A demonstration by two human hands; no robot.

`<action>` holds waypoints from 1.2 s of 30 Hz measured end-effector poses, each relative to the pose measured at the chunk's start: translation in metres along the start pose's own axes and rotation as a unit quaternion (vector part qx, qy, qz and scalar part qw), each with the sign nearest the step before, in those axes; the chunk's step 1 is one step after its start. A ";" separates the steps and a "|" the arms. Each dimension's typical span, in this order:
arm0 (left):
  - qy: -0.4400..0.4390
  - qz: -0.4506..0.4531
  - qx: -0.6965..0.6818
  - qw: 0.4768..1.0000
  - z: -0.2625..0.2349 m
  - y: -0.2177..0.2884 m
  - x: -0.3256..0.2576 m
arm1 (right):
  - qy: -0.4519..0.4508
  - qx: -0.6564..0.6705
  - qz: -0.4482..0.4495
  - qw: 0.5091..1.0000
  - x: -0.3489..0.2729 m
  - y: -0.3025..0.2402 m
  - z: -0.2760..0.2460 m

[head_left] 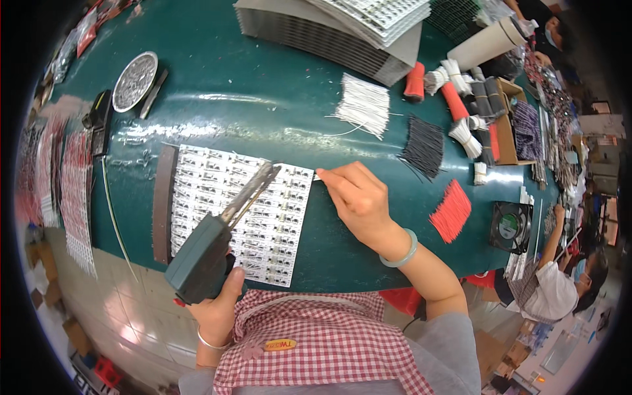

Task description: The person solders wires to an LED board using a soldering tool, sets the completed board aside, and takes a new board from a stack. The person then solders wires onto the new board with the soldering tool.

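Note:
A white panel of small circuit boards (276, 240) lies on the green table before me, its left edge by a dark brown strip (164, 204). My left hand (220, 309) is wrapped round the handle of a dark green soldering gun (199, 258). The gun's long tip reaches over the panel to its upper right part. At the panel's upper right corner, my right hand (361, 201) pinches a thin white wire (318, 176) between thumb and forefinger. Most of that wire is hidden by the fingers, and whether the tip touches the board cannot be told.
Piles of white wires (364, 105), black wires (423, 146) and red wires (451, 210) lie to the right. Beyond stand stacked board panels (316, 43) and a bottle (487, 45). A small fan (511, 226) is far right, a round metal dish (135, 82) far left. Other people sit at right.

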State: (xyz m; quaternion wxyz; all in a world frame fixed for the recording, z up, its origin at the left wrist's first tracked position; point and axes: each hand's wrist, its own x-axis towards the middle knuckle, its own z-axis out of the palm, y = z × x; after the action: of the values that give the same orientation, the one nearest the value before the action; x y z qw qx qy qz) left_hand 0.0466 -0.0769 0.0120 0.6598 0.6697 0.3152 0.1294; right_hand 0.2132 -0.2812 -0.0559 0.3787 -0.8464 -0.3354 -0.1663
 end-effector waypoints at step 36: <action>-0.154 0.116 0.235 0.953 0.023 0.000 0.022 | -0.040 -0.107 -0.079 0.990 -0.002 0.002 0.008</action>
State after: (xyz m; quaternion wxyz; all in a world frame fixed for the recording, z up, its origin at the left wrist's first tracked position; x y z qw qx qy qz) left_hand 0.0769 -0.0825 0.0048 0.5043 0.8499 0.1512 0.0228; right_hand 0.2134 -0.2763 -0.0632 0.2577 -0.8589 -0.3963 -0.1968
